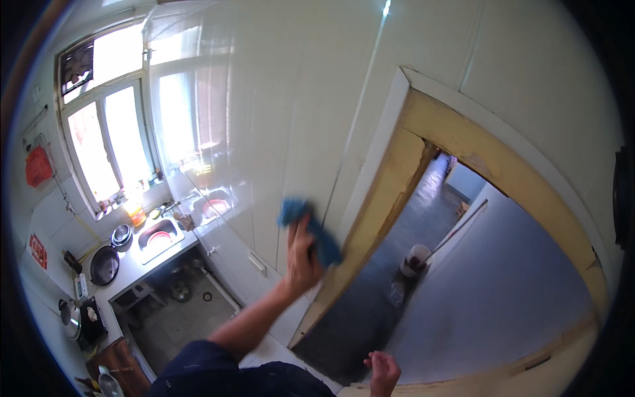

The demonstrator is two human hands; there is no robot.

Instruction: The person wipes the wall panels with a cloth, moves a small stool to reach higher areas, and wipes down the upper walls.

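My left hand [300, 260] reaches up and presses a blue cloth [325, 244] to the glossy cream wall panel [258, 149]. The cloth bunches past my fingers on both sides and looks blurred. It lies just left of the worn yellow door frame [369, 238]. My right hand [384, 371] hangs low by the doorway, apart from the wall, with its fingers curled in and nothing visible in them.
At left, a counter [136, 270] holds a sink [159, 238], a frying pan [104, 265], a lidded pot [70, 320] and a wooden cutting board [116, 364]. A window [111, 134] stands above. Beyond the doorway, a white bucket [417, 258] sits on the floor.
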